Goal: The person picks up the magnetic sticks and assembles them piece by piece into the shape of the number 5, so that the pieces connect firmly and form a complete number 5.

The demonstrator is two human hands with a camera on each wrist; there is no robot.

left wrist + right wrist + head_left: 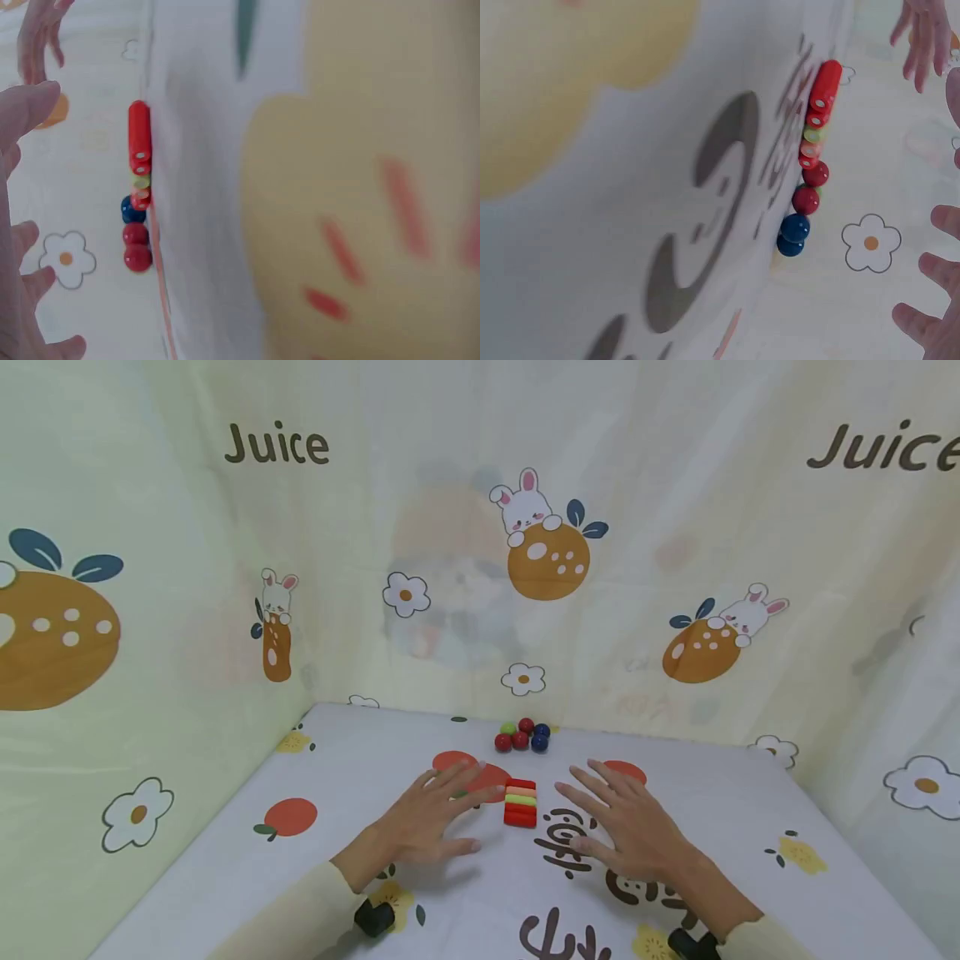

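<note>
My left hand point(429, 817) hovers over the table, fingers spread and nothing in its grasp. My right hand point(633, 831) mirrors it on the other side, also spread and holding nothing. Between the two, slightly beyond the fingertips, lies a row of short tube-shaped beads point(521, 802), in red, orange and yellow-green, side by side. Small holes show in the ends of the tube beads point(821, 103) in the right wrist view. Farther back sits a cluster of round beads: red ones point(503, 742), a green one point(508, 727) and two blue ones point(540, 742).
A white cloth point(360, 743) printed with fruit, flowers and dark lettering covers the table. Cream curtains point(450, 527) with rabbit and orange prints close off the back and both sides. A black wrist strap point(373, 917) is on the left arm.
</note>
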